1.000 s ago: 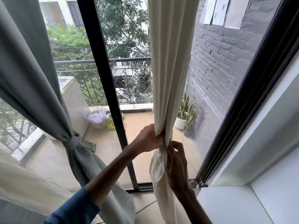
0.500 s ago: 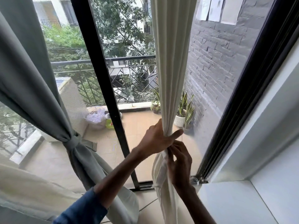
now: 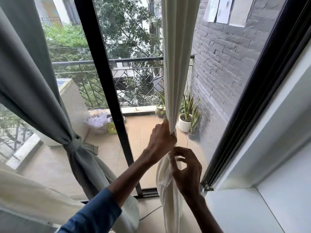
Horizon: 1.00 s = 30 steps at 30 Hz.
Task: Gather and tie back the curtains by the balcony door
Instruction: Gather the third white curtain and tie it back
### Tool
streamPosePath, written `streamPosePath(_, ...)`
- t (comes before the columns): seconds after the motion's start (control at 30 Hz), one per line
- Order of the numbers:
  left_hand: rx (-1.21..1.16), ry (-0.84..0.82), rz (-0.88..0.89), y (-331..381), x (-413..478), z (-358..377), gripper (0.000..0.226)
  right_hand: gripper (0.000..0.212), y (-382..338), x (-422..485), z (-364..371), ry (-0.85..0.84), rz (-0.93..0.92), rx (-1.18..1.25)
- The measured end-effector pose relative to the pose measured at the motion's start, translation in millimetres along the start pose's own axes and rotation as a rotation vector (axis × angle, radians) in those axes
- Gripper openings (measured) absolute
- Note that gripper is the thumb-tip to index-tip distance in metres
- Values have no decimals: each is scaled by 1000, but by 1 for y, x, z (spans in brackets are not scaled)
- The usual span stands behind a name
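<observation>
Now squeeze the cream curtain (image 3: 178,64) tight and wrap it.
By the balcony door (image 3: 218,98), just right of the black bar (image 3: 107,98), the left hand (image 3: 162,140) is closed round the curtain and pinches it into a thin bunch. The right hand (image 3: 186,170) sits just under it, fingers bent by the cloth; I cannot tell if it holds any. It is best to keep the top grip firm so no folds slip out while a tie goes round. The cloth is pale and soft, with long folds, and puffy below the grip. The grey curtain (image 3: 33,81) is already tied.

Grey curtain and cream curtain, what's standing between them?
The black door post stands between the grey curtain and the cream curtain, seen in the head view.
</observation>
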<state>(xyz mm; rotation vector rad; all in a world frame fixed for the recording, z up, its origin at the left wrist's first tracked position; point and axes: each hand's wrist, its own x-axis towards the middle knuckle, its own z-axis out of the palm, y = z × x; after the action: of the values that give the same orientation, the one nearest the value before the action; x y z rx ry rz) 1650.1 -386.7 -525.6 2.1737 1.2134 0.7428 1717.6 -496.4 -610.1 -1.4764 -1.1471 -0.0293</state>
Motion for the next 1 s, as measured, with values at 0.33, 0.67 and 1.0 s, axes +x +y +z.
streamPosePath(0.33,9,10,0,-3,6,4,32,28,0,7,4,-110,328,56)
streamPosePath(0.67,0,8,14,-8,8,5,37,9,9,17,-1,-227,319,107)
streamPosePath(1.0,142,13,49,-14,22,-6,16,10,21,49,-15,-610,408,179)
